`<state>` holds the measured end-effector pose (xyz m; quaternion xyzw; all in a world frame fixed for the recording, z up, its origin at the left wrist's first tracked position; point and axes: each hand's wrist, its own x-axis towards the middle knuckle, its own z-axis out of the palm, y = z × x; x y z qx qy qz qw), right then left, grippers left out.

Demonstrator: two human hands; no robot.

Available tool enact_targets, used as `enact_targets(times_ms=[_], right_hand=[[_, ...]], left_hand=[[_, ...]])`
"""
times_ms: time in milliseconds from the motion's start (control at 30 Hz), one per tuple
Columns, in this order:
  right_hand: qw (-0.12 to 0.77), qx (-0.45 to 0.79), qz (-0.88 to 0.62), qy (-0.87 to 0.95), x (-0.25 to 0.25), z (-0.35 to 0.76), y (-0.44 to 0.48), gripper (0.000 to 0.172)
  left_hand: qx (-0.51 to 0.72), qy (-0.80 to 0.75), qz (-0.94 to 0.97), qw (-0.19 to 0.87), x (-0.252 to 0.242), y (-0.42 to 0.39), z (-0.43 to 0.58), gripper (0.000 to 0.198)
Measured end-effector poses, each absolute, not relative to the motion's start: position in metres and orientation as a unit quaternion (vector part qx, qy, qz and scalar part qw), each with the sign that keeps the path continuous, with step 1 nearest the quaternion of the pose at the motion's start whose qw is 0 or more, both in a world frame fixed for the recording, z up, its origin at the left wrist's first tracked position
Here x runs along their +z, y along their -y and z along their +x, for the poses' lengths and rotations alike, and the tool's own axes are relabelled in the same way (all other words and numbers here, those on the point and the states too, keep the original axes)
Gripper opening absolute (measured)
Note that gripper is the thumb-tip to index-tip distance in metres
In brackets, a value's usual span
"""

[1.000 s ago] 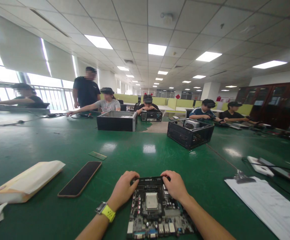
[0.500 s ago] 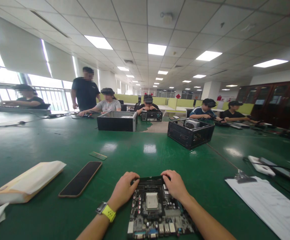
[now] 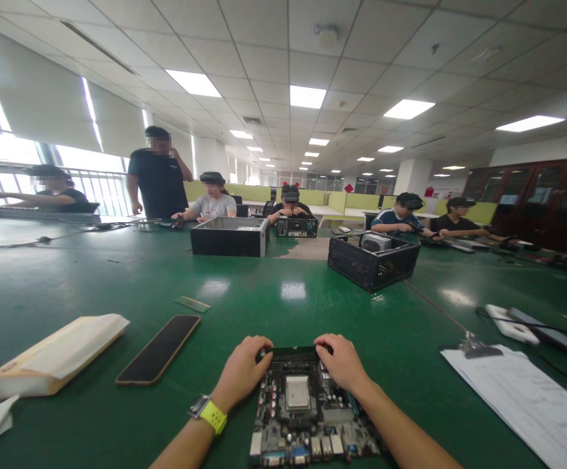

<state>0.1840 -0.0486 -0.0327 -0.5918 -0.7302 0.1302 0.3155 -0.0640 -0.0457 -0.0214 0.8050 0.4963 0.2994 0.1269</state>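
Note:
A motherboard (image 3: 312, 417) lies on the green table in front of me, its port side toward me and a square silver processor (image 3: 297, 393) near its middle. Along its far edge stands a dark memory module (image 3: 293, 352). My left hand (image 3: 245, 365) is closed with thumb and fingers at the module's left end. At the right end, my right hand (image 3: 342, 362) grips it with bent fingers. Whether the module is fully seated in its slot, I cannot tell. A watch with a yellow-green strap is on my left wrist.
Left of the board lie a phone (image 3: 159, 350), a thin green strip (image 3: 193, 303) and a tissue pack (image 3: 53, 357). A clipboard with papers (image 3: 517, 397) lies right. Farther off stand computer cases (image 3: 229, 237) (image 3: 373, 262), with several people around the table.
My hands and the motherboard have hardly moved. Across the table, the standing person has shifted left and raised a hand toward the head.

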Motion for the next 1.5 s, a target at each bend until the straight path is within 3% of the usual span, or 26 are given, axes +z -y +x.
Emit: enact_targets(times_ms=[267, 367, 500, 667, 867, 1200, 1500], right_hand=[[0.351, 0.051, -0.545, 0.76, 0.007, 0.16, 0.083, 0.021], [0.309, 0.056, -0.458, 0.832, 0.015, 0.132, 0.113, 0.021], [0.201, 0.006, -0.328, 0.923, -0.011, 0.097, 0.136, 0.042], [0.148, -0.1, -0.26, 0.949, -0.049, 0.082, 0.132, 0.031], [0.116, -0.04, -0.216, 0.969, -0.035, 0.097, 0.123, 0.017], [0.151, 0.093, -0.46, 0.87, -0.005, 0.176, 0.07, 0.018], [0.192, -0.006, -0.669, 0.718, -0.014, 0.23, 0.037, 0.023]], left_hand=[[0.318, -0.489, 0.803, 0.122, -0.022, 0.044, -0.065, 0.016], [0.342, -0.488, 0.795, 0.114, -0.023, 0.043, -0.067, 0.016], [0.366, -0.506, 0.776, 0.09, -0.022, 0.041, -0.068, 0.017], [0.37, -0.521, 0.766, 0.068, -0.022, 0.04, -0.07, 0.016], [0.378, -0.521, 0.762, 0.069, -0.022, 0.039, -0.071, 0.017], [0.366, -0.518, 0.769, 0.083, -0.018, 0.044, -0.07, 0.019], [0.364, -0.516, 0.77, 0.091, -0.018, 0.043, -0.07, 0.02]])
